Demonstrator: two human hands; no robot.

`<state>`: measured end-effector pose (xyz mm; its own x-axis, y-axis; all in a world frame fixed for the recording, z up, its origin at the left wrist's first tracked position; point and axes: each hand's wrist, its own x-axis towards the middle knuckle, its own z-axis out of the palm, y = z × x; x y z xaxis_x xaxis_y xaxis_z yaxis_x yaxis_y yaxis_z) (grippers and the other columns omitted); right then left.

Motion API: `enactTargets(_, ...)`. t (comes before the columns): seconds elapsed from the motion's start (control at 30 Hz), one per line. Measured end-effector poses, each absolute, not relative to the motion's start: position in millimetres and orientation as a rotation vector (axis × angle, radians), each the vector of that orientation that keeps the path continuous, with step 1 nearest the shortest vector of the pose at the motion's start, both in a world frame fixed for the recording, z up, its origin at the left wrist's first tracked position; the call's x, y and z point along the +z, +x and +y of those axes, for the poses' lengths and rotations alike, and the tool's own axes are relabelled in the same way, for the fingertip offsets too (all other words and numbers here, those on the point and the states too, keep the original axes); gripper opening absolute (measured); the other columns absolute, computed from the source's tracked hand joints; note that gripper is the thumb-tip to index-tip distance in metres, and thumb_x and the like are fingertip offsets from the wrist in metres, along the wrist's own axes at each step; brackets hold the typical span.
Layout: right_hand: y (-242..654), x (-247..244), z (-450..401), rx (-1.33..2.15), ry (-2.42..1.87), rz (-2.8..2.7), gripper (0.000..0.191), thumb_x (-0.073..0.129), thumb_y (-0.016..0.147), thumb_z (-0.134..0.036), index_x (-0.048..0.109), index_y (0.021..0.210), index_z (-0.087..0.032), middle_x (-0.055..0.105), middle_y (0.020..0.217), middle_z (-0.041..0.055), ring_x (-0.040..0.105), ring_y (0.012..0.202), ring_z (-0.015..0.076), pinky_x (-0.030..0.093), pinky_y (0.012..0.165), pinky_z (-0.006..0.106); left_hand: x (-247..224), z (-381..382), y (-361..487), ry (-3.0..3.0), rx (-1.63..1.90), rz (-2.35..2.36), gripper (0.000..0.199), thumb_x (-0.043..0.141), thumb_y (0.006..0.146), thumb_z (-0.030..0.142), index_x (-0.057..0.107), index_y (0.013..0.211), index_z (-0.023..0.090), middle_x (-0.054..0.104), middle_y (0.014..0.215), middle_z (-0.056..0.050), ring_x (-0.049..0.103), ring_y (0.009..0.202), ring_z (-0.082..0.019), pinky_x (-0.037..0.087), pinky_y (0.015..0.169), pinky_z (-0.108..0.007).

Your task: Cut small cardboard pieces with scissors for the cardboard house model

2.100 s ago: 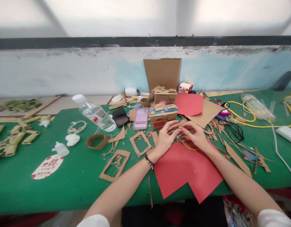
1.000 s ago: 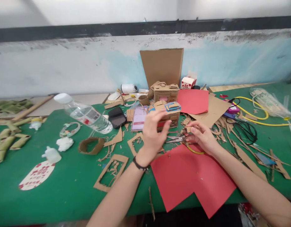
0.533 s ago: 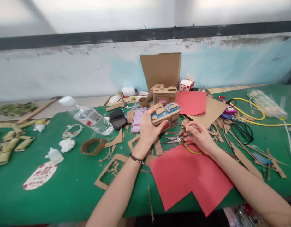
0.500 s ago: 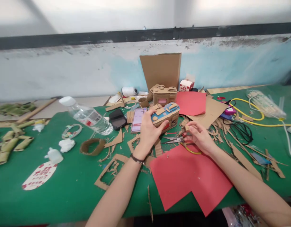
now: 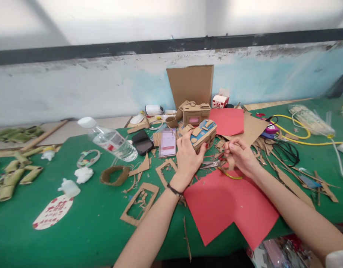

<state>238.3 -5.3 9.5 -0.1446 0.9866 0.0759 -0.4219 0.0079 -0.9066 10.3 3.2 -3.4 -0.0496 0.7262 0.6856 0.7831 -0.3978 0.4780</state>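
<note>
L hand (image 5: pixel 188 154) fingers closed round blue-topped cardbd box (image 5: pixel 205 134), which lies at 1 o'clock, thumb on near side. R hand (image 5: pixel 241 158) fingers pinched on small tan piece (image 5: pixel 230 162), hanging at 6 o'clock from tips. Scissors (image 5: pixel 213 164) just off R hand, 8–9 o'clock, over red sheet (image 5: pixel 227 201); its lower corner reaches surface (image 5: pixel 93 238) near edge, 6 o'clock. Open green btwn L forearm & oval card (image 5: pixel 54 213), 7–8 o'clock. Phone (image 5: pixel 168 143) near L hand, 10 o'clock; brown cardbd box (image 5: pixel 195 114) behind, 12 o'clock.
</note>
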Motion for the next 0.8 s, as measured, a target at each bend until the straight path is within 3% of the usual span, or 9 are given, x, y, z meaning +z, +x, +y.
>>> enactTargets(0.2,235,18,-34,0.874,-1.016,-1.451,0.029,0.077,0.101,-0.052,0.074,0.099,-0.024,0.08,0.099,0.0052,0.077,0.09,0.0208,0.066,0.084,0.035,-4,4,11,-2.163,-1.485,-1.647,0.066,0.072,0.102,0.042,0.047,0.157,0.017,0.062,0.149,-0.021,0.056,0.136,-0.036,0.052,0.114,-0.053)
enactTargets(0.33,242,33,-79,0.508,-0.844,-1.887,0.012,0.064,0.111,-0.029,0.076,0.111,-0.027,0.081,0.11,0.0065,0.076,0.108,0.0238,0.062,0.099,0.04,-5,4,10,-2.184,-1.482,-1.622,0.066,0.072,0.103,0.043,0.047,0.158,0.017,0.062,0.149,-0.02,0.056,0.136,-0.036,0.051,0.115,-0.052)
enactTargets(0.43,249,41,-103,0.509,-0.83,-2.295,0.018,0.069,0.109,-0.035,0.076,0.124,-0.029,0.078,0.12,0.0088,0.076,0.11,0.0263,0.062,0.094,0.039,-5,4,9,-2.194,-1.494,-1.626,0.065,0.07,0.103,0.045,0.046,0.158,0.018,0.062,0.15,-0.02,0.056,0.137,-0.036,0.05,0.116,-0.052)
enactTargets(0.57,253,33,-118,0.524,-1.012,-2.771,0.05,0.083,0.098,-0.045,0.068,0.144,-0.033,0.072,0.127,0.0116,0.075,0.107,0.0322,0.061,0.088,0.043,-4,4,10,-2.2,-1.499,-1.658,0.066,0.07,0.103,0.045,0.046,0.158,0.018,0.061,0.15,-0.02,0.055,0.138,-0.035,0.05,0.116,-0.051)
enactTargets(0.7,249,19,-120,0.628,-1.045,-2.91,0.016,0.065,0.108,-0.027,0.072,0.122,-0.025,0.069,0.113,0.0098,0.072,0.091,0.026,0.054,0.076,0.036,-4,4,10,-2.201,-1.467,-1.649,0.066,0.07,0.104,0.045,0.046,0.158,0.016,0.061,0.152,-0.02,0.056,0.136,-0.036,0.05,0.117,-0.051)
enactTargets(0.8,249,17,-108,0.797,-0.994,-2.833,0.016,0.056,0.111,-0.024,0.072,0.108,-0.025,0.071,0.104,0.0067,0.07,0.085,0.0222,0.05,0.072,0.033,-3,4,9,-2.21,-1.455,-1.635,0.067,0.068,0.105,0.048,0.045,0.16,0.016,0.061,0.154,-0.02,0.056,0.138,-0.037,0.05,0.116,-0.051)
